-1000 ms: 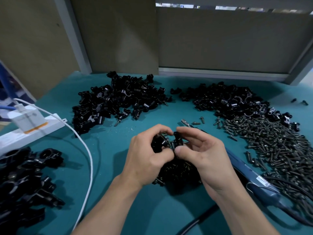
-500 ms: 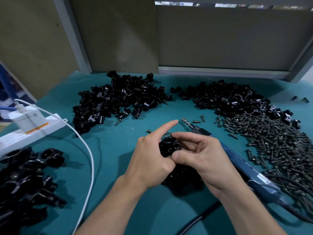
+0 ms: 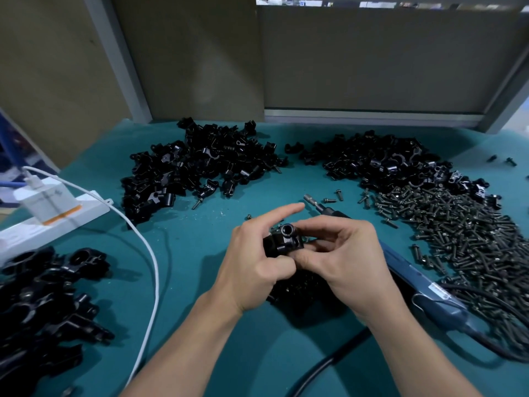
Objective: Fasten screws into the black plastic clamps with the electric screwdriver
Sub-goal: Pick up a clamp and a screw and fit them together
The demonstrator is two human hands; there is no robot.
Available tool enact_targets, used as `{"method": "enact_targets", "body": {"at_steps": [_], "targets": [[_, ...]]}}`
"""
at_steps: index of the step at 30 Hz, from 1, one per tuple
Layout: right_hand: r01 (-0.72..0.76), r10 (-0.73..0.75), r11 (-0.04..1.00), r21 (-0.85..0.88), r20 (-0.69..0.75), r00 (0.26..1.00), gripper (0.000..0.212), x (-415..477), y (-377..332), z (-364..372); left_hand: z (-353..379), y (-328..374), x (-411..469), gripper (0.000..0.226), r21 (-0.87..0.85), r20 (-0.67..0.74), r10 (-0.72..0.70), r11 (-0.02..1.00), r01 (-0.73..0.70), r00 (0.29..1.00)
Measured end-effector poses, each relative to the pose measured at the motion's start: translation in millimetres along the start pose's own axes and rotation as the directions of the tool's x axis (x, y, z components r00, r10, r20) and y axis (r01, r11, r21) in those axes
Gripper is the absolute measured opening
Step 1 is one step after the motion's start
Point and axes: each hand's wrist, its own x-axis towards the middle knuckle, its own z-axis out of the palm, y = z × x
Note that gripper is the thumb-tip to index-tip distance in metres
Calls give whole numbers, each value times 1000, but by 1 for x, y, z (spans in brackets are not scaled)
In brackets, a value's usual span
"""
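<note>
Left hand (image 3: 252,267) and right hand (image 3: 343,259) together pinch one black clamp (image 3: 282,243) above the table (image 3: 200,282); the electric screwdriver (image 3: 415,277) lies unused at right beside heaped screws (image 3: 463,224), with far clamp piles (image 3: 200,167) apparently awaiting fastening.

- An assembly workbench in a workshop or small factory: a teal mat-covered table (image 3: 186,253) walled in by grey-beige partition panels (image 3: 386,61).
- Small black plastic clamps (image 3: 200,167) in loose heaps and dark metal screws (image 3: 458,233) in a wide pile lie on it in bulk.
- A blue corded electric screwdriver (image 3: 423,285) and a white plastic power strip (image 3: 94,206) lie beside them.
</note>
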Motion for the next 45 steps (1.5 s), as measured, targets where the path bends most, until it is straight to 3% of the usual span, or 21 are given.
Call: {"method": "enact_targets", "body": {"at_steps": [3,9,12,17,20,23,30,36,38,40,42,45], "targets": [[54,-57,994,-97,-23,998,38,-1,-2,-1,-1,1,1,90,-21,21,-24,999,25,999],[195,-192,972,-130,38,981,38,-1,-8,-1,0,-2,6,91,-107,101,-77,990,88,992],[213,-221,964,-158,-33,975,39,-3,-5,4,0,-4,6,86,-151,47,-63,986,69,997],[53,-64,997,-59,-193,979,35,1,5,-1,-5,-5,2,48,-172,-114,-53,985,32,992],[21,-24,1000,-20,-129,991,33,1,2,4,0,1,-3,36,-180,-96,-26,984,8,995],[-15,16,1000,13,-97,995,37,0,4,9,4,4,-3,21,-296,-85,-85,953,56,993],[-21,20,1000,-11,-98,995,52,2,11,9,4,1,-2,25,-418,-113,-177,901,115,978],[-68,67,998,-8,-97,993,38,2,13,7,0,1,-1,28,-417,-101,-211,896,151,972],[-85,55,977,-194,-157,986,31,0,11,8,-6,1,1,21,-452,-182,-259,879,153,949],[-54,-24,854,-517,-144,989,22,-3,3,4,-16,0,3,19,-481,-294,-310,866,140,904],[-3,5,731,-682,1,1000,17,-6,-9,4,-25,-3,5,14,-493,-386,-342,861,122,857],[46,133,639,-767,169,977,8,-13,-20,16,-30,-6,7,13,-504,-457,-382,855,120,804]]}}
